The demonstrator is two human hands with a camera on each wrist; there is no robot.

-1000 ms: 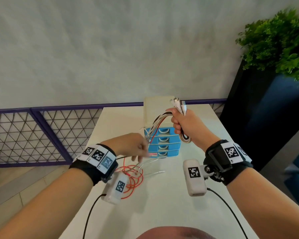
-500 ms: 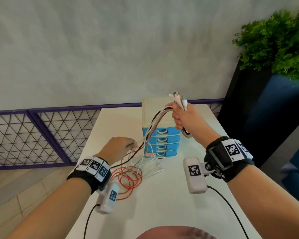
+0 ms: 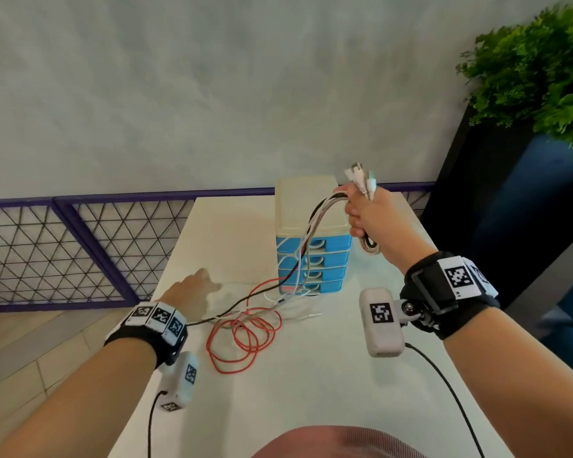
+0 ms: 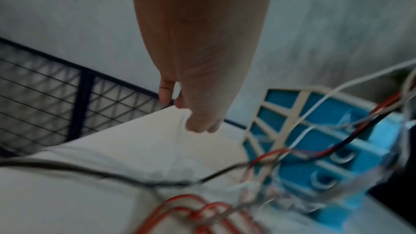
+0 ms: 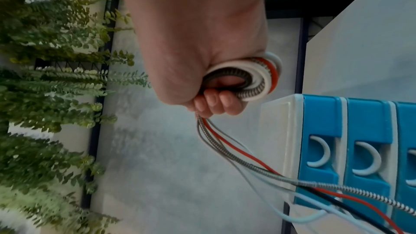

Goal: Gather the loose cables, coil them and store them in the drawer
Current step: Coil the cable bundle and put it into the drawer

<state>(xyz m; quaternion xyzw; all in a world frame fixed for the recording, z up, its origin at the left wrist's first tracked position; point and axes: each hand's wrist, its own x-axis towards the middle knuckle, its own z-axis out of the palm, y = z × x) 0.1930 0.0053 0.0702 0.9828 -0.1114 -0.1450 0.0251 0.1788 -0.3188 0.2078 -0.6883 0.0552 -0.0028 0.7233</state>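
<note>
My right hand [image 3: 364,213] is raised in front of the drawer unit [image 3: 331,259] and grips a bundle of cables [image 5: 254,81], with a small coiled loop sticking out below the fist. White plugs [image 3: 361,176] stick up above the fist. Black, white, red and braided strands hang from it past the shut blue drawers [image 5: 360,122] down to the white table [image 3: 311,391]. There the red cable [image 3: 245,335] lies in loose loops. My left hand [image 3: 196,289] hovers low over the table to the left of the tangle, fingers relaxed [image 4: 198,122], holding nothing.
A purple mesh fence [image 3: 63,252] runs along the table's far and left sides. A dark planter [image 3: 510,209] with a green plant [image 3: 536,71] stands to the right. The drawer unit [image 4: 351,131] sits at the table's far middle.
My left hand has let go of the hanging strands and moved left and down toward the table. The right hand has lifted the bundle a little higher.
</note>
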